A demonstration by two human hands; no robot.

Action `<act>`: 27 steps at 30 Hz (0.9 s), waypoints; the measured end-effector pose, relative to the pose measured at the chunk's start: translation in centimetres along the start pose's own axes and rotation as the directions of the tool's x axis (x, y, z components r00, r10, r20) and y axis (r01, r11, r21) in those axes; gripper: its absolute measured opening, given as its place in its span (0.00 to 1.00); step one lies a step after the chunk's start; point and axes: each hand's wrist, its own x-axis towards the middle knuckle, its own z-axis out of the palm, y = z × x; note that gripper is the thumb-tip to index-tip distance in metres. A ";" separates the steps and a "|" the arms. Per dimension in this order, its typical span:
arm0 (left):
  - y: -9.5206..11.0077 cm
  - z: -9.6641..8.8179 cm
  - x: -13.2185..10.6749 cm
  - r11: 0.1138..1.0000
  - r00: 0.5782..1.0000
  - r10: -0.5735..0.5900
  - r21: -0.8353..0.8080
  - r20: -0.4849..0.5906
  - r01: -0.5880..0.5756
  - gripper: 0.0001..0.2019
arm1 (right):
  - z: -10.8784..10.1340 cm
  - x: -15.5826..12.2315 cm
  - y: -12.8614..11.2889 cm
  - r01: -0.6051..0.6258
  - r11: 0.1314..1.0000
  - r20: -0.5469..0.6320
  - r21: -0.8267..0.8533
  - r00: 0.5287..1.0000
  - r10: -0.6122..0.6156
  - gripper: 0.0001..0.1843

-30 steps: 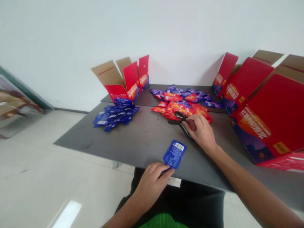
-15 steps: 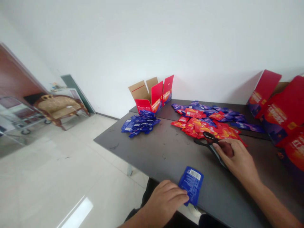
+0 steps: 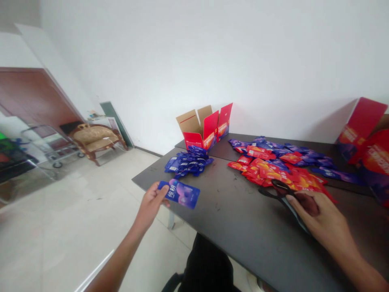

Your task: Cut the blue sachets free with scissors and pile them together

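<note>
My left hand [image 3: 155, 198] pinches one end of a blue-purple sachet [image 3: 185, 196], held up over the table's left edge with its printed front showing. Just behind it lies a heap of blue sachets [image 3: 190, 162]. On the right, my right hand [image 3: 322, 213] is closed around a pair of black-handled scissors [image 3: 287, 194], its handle loops pointing away from me and the blades toward me. Red and orange sachets [image 3: 273, 170] lie in a pile just beyond the scissors, with blue-purple sachets [image 3: 306, 152] behind them.
An opened red carton [image 3: 194, 140] stands at the back left of the dark table [image 3: 231, 227]. More red cartons [image 3: 377, 150] stand at the right. A wall runs behind. On the floor to the left are a wooden upholstered seat [image 3: 97, 140] and a trolley [image 3: 54, 150].
My left hand has picked the blue sachet up off the table's front edge and carried it left and forward, now front side showing. The right hand keeps hold of the scissors. The view has shifted left.
</note>
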 end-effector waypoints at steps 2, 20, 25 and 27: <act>-0.5 -1.6 2.2 0.971 0.981 -0.146 -0.210 -0.128 0.117 0.11 | 0.0 0.0 -0.1 -0.022 1.000 0.012 0.016 1.000 0.022 0.28; -4.9 0.0 15.5 0.803 0.880 -0.454 -0.494 -0.144 0.333 0.09 | -0.1 0.1 -0.1 -0.113 0.993 0.174 0.041 0.979 0.104 0.24; -5.7 0.0 15.3 0.831 0.893 -0.441 -0.419 -0.094 0.366 0.08 | 0.2 0.1 0.2 -0.134 0.990 0.230 0.035 0.965 0.122 0.25; -5.8 -0.5 15.2 0.848 0.898 -0.435 -0.367 -0.069 0.382 0.06 | 0.3 0.0 0.5 -0.146 0.989 0.248 0.031 0.959 0.134 0.28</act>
